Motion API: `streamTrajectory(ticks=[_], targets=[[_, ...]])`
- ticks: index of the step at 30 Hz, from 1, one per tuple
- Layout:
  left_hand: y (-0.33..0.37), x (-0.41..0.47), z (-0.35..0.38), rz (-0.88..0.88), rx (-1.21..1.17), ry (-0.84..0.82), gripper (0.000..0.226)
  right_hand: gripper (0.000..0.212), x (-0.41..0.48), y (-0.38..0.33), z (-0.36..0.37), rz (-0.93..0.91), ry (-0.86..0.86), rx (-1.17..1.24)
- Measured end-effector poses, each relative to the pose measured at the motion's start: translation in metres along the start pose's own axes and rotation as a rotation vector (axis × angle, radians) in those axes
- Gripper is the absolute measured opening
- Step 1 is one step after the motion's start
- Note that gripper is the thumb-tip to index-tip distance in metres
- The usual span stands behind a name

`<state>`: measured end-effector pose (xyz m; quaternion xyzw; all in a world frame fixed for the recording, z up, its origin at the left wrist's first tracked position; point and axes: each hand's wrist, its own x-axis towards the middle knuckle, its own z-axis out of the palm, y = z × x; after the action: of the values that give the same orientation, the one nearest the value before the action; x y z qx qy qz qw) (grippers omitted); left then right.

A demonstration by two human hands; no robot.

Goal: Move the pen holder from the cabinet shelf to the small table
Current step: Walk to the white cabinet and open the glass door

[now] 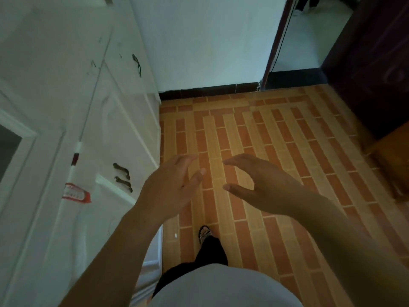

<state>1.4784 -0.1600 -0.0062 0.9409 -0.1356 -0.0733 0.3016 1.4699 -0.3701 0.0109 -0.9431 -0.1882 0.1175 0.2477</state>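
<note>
Beside the white cabinet [73, 120], on its right, the person stands on patterned floor tiles [254, 134] with both arms held forward. Left hand [172, 182]: fingers spread, nothing held, just right of the cabinet's lower door handles [122, 177]. Right hand [263, 180]: curved into a loose C, thumb apart from the fingers, likewise empty, further right of the cabinet over bare floor. Pen holder: not visible in this view; no open shelf of the cabinet is shown, so its position cannot be stated. A wooden surface [394, 160] well to the right of the cabinet may be the small table; unconfirmed. Assessment: the fetching step is not yet begun. Recommended practice: turn squarely to the cabinet, locate the shelf first, then take the holder upright around its body so the contents do not spill.
</note>
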Motion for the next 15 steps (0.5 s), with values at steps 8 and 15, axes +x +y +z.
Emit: streamTrajectory(ticks=[8,15], targets=[[-0.013,0.130,-0.056,-0.028,0.096,0.114,0.055,0.055,0.132,0.025,-0.073,-0.037,0.027,-0.022],[-0.022,0.199,-0.074,-0.096,0.151,0.164,0.051,0.055,0.216,0.053,-0.103,-0.110,-0.008,0.015]])
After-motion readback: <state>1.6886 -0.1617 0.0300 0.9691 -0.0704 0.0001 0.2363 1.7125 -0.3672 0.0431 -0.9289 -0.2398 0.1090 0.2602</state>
